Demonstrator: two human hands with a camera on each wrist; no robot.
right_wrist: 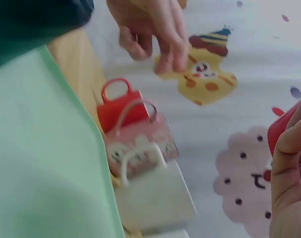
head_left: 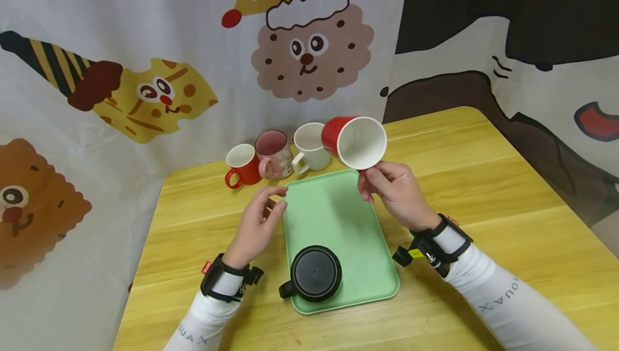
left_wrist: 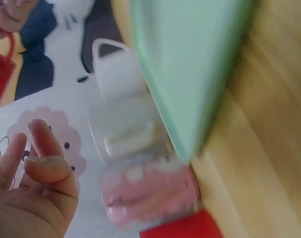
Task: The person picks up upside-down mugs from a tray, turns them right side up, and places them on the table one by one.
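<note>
My right hand (head_left: pixel 398 190) grips a red mug (head_left: pixel 333 133) by its handle, in the air over the tray's far right corner. The mug is tilted, its white inside facing me. In the left wrist view, fingers curl round the red mug's handle (left_wrist: pixel 11 45). My left hand (head_left: pixel 256 224) holds nothing; its fingers are loosely bent, over the tray's left edge. Below, a black mug (head_left: pixel 315 273) sits upside down on the near end of the green tray (head_left: pixel 338 222), its handle pointing left.
Along the curtain at the table's back stand a small red mug (head_left: pixel 249 168), a pink patterned mug (head_left: pixel 275 155) and a white mug (head_left: pixel 314 152). Another white mug (left_wrist: pixel 118 69) shows beside them in the left wrist view. Wooden tabletop (head_left: pixel 483 190) extends to the right.
</note>
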